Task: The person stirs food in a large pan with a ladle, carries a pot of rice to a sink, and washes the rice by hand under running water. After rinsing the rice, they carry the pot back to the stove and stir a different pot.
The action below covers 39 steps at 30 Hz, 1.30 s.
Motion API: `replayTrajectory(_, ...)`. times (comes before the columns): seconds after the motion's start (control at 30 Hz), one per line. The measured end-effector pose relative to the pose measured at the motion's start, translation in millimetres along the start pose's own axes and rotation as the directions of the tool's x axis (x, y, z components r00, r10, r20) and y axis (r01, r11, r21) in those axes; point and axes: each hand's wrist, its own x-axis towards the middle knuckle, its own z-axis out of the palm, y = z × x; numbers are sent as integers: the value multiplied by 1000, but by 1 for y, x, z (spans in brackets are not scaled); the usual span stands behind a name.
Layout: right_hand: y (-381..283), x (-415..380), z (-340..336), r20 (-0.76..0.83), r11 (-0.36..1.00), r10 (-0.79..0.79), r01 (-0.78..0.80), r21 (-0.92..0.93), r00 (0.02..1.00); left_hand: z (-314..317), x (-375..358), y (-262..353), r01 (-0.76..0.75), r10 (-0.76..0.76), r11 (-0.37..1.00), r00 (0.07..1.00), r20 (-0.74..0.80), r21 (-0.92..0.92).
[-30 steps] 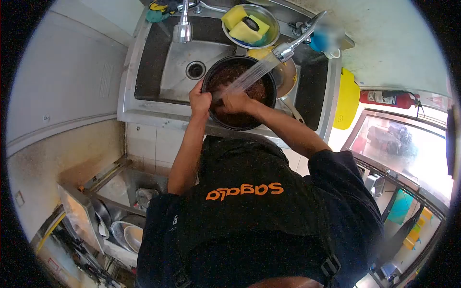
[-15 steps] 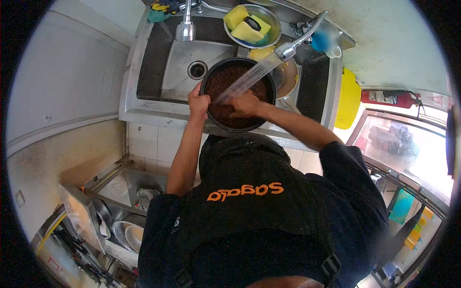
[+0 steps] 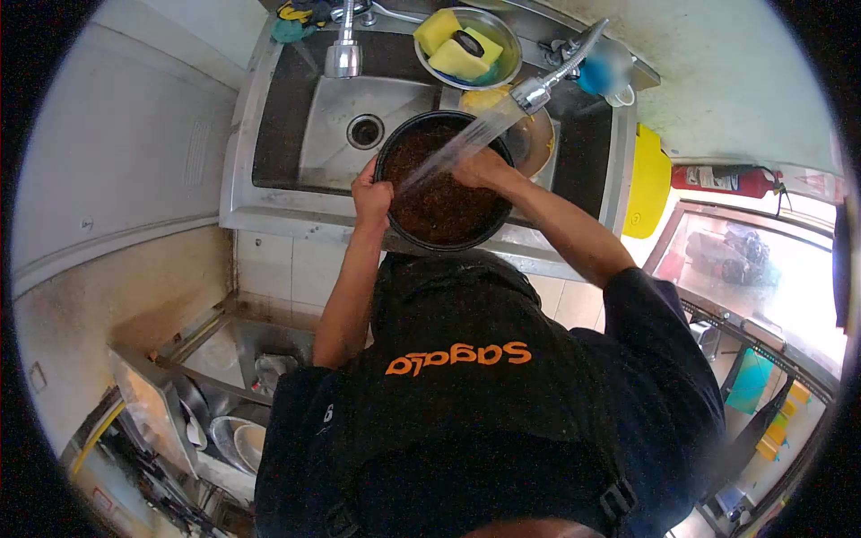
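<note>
A round black pot with reddish-brown contents is at the sink's front edge. My left hand grips its left rim, fingers wrapped round it. My right hand is inside the pot at the upper right; its fingertips are hidden, and what they hold, if anything, cannot be made out. From the right faucet head a stream of water runs down into the pot, between my hands.
Behind the pot stand a metal bowl with yellow sponges and a pan. A second faucet hangs over the basin with its drain. A yellow container is right of the sink.
My right hand has moved up and to the right inside the pot, away from its middle. My left hand stays on the rim, and the water still runs.
</note>
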Motion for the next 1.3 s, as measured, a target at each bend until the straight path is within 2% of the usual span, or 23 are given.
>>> replayTrajectory(0.03, -1, 1, -1, -108, 990, 96, -84, 112, 989, -1, 3, -3, -34, 41, 994, 997, -71, 103)
replayTrajectory(0.1, -4, -6, 5, -48, 960, 177, -161, 230, 983, -11, -2, -10, -37, 68, 975, 989, -135, 221)
replayTrajectory(0.17, -13, -9, 8, 136, 611, 194, -228, 758, 972, -5, -4, -5, -1, 10, 996, 995, -103, 85)
replayTrajectory(0.2, -11, -5, 15, 133, 614, 193, -226, 756, 972, -2, -7, -2, -5, 14, 996, 995, -102, 84)
replayTrajectory(0.27, -10, 6, 20, 341, 482, 165, -377, 791, 925, 9, -9, 9, -35, 39, 997, 997, -64, 69)
replayTrajectory(0.3, -4, 9, 20, 343, 485, 163, -378, 789, 925, 9, -10, 11, -36, 41, 997, 997, -67, 67)
replayTrajectory(0.37, -19, 4, 1, 250, 732, -27, -151, 664, 968, 3, -13, 12, 6, 5, 995, 994, -106, 99)
replayTrajectory(0.4, -28, -5, 13, 259, 728, -31, -155, 668, 965, -1, -13, 10, 14, -2, 995, 993, -115, 102)
replayTrajectory(0.43, -42, -21, 31, -81, 952, -62, 83, 294, 995, -4, -11, 7, 4, 11, 992, 993, -120, 128)
replayTrajectory(0.5, -47, -25, 52, -369, 968, -215, 147, -203, 904, 0, -6, 6, -3, 19, 989, 995, -102, 147)
replayTrajectory(0.6, -43, -3, 68, -173, 993, 84, -96, -63, 981, -1, -8, 10, 51, -34, 981, 995, -96, 190)
replayTrajectory(0.73, -20, 24, 11, -48, 960, 113, -122, -254, 992, -2, -4, 7, 22, -15, 990, 998, -57, 138)
replayTrajectory(0.8, -27, 23, -15, -42, 984, 27, -19, 180, 999, -3, -6, 8, 6, 0, 994, 998, -60, 106)
replayTrajectory(0.83, -30, 26, 1, -37, 982, 34, -27, 185, 999, -1, -6, 9, 24, -18, 993, 998, -54, 116)
replayTrajectory(0.9, -36, 35, 48, -223, 984, 65, -99, -146, 973, 5, -9, 12, 47, -43, 991, 998, -39, 128)
replayTrajectory(0.93, -35, 31, 58, -175, 969, -55, 10, -249, 983, 7, -11, 15, 22, -3, 975, 996, -85, 221)
replayTrajectory(1.0, 5, 42, 102, -192, 948, -166, 102, -302, 967, 12, -7, 23, -19, 62, 950, 990, -130, 312)
replayTrajectory(1.07, -1, 35, 102, -185, 921, -263, 189, -339, 947, 10, -16, 24, 71, -32, 951, 991, -133, 301)
replayTrajectory(1.13, -8, 36, 76, -400, 990, 6, -62, -129, 916, 14, -14, 24, 68, -32, 964, 989, -142, 258)
replayTrajectory(1.17, -22, 33, 62, -394, 990, 2, -58, -131, 919, 13, -14, 23, 68, -33, 972, 987, -155, 224)
replayTrajectory(1.23, -47, 23, 43, -67, 979, 15, -29, -203, 998, 4, -7, 17, 37, -12, 978, 993, -121, 207)
replayTrajectory(1.27, -44, 12, 41, -78, 978, 15, -31, -206, 997, 4, -1, 20, 0, 15, 981, 997, -77, 193)
replayTrajectory(1.3, -36, -8, 40, -100, 935, -218, 179, -306, 971, 4, 1, 21, -5, 19, 981, 997, -71, 195)
